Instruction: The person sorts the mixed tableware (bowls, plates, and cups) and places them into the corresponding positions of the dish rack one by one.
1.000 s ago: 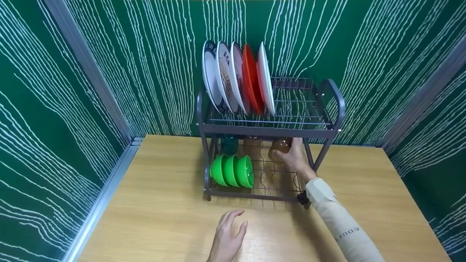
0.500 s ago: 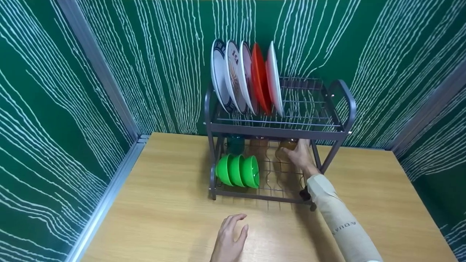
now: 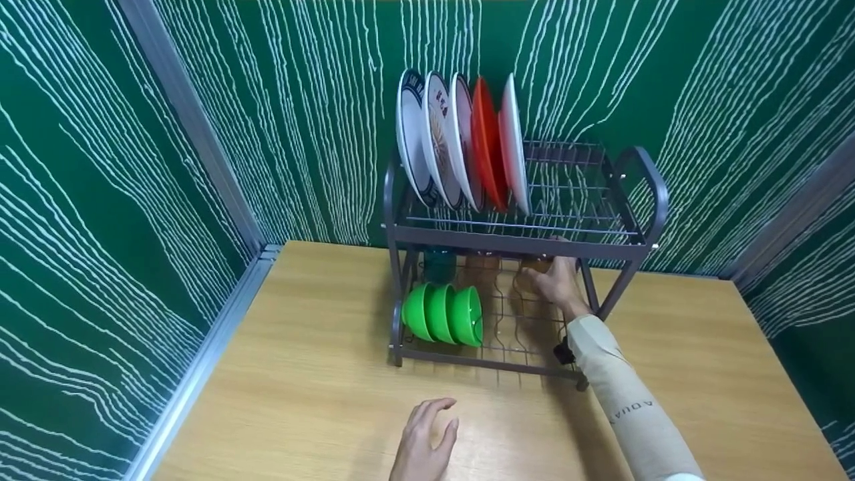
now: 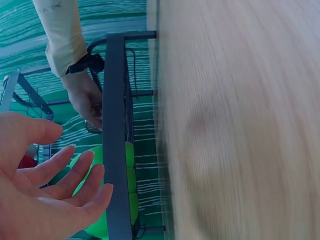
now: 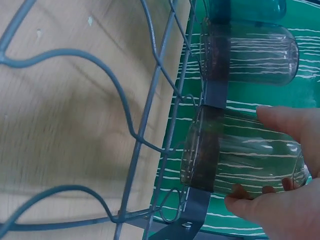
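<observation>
My right hand (image 3: 560, 284) reaches under the upper shelf of a dark two-tier dish rack (image 3: 521, 240). It grips a clear amber-tinted glass (image 5: 250, 150) at the back right of the lower tier. Thumb and fingers lie on opposite sides of the glass in the right wrist view, and its far end meets the rack wires. Beside it stand a brownish glass (image 5: 265, 52) and a teal glass (image 5: 257, 7). My left hand (image 3: 424, 441) hovers over the table before the rack, fingers loosely bent, holding nothing; the left wrist view shows its palm (image 4: 30, 200).
Three green bowls (image 3: 442, 314) stand on edge at the lower tier's front left. Several plates, white ones (image 3: 411, 133) and a red one (image 3: 489, 147), stand upright on the upper tier. The wooden table (image 3: 320, 374) is bounded by green panels (image 3: 320, 133).
The head view has shifted, so the rack sits farther right in it. My right hand stays on the amber glass, which sits slightly deeper under the upper shelf. The left hand barely moves.
</observation>
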A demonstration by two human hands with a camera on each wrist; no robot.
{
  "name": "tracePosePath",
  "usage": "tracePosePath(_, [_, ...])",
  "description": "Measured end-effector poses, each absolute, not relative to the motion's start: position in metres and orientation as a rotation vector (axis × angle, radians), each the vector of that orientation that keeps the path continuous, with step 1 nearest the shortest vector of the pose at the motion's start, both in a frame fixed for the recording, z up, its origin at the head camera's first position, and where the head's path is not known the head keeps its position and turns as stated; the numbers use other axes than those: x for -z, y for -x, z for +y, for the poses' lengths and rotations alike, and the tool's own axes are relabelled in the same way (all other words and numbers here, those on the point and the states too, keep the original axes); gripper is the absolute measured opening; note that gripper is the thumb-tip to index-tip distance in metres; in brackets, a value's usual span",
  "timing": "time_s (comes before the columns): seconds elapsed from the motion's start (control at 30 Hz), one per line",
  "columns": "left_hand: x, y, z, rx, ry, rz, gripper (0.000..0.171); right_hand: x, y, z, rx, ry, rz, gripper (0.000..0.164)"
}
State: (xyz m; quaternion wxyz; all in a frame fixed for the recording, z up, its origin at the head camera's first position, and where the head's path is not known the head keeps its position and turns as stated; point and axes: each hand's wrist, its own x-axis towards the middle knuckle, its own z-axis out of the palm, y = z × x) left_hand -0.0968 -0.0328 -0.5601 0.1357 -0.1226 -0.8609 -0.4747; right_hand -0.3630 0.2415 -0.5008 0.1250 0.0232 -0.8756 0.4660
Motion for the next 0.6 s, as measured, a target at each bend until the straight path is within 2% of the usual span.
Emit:
tracePosePath(0.43, [0.5633,0.0980,-0.0320,1.411,0.368,-2.502,0.026,0.5086,0.3706,0.2425,-1.329,-0.095,-2.537,0.080])
tracePosePath(0.6, [0.5643,0.0973,-0.0324,1.389,0.372,-2.525,0.026,0.5084,0.3682,0.2419,-1.334,-0.105,-2.567,0.087])
